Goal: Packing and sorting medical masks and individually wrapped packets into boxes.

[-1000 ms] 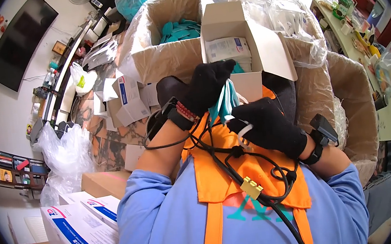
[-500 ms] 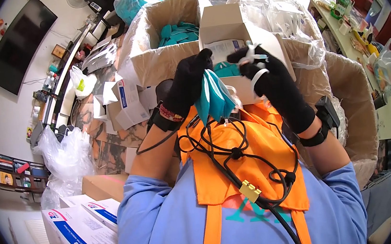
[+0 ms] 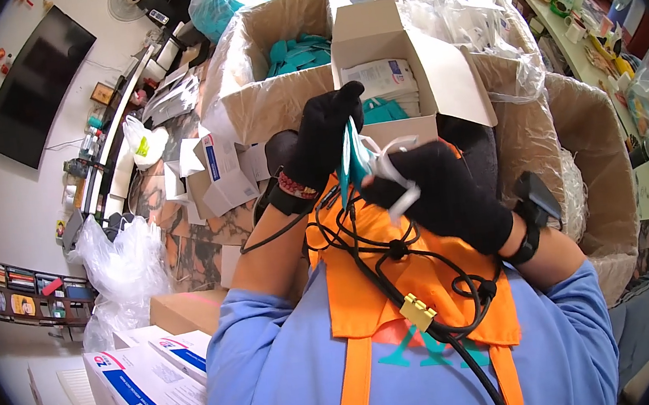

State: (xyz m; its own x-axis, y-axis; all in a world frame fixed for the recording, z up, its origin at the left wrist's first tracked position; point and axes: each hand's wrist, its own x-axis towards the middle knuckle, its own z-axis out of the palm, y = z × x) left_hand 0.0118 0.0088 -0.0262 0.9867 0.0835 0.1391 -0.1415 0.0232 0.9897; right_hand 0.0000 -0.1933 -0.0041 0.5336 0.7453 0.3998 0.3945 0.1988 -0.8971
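My left hand (image 3: 325, 140), in a black glove, is closed around the upper part of a small bunch of folded teal face masks (image 3: 352, 163) with white edges. It holds them upright above my orange apron. Close beside it, my right hand (image 3: 447, 192), also black-gloved, is closed on the masks' white ear loops (image 3: 386, 165), and its fingertips touch the lower side of the masks. Just beyond my hands stands an open white cardboard box (image 3: 451, 80). Inside it lie more teal masks (image 3: 384, 110) and a stack of white printed packets (image 3: 376, 77).
A lined carton (image 3: 272, 96) behind the box holds loose teal masks. Another carton (image 3: 514, 73) at the back right holds clear-wrapped packets. White boxes (image 3: 146, 391) are stacked at my left. A black cable (image 3: 364, 266) hangs looped over my apron.
My right hand has come down and left from above the open box to the masks. The masks have turned more edge-on, and my left hand stays nearly in place.
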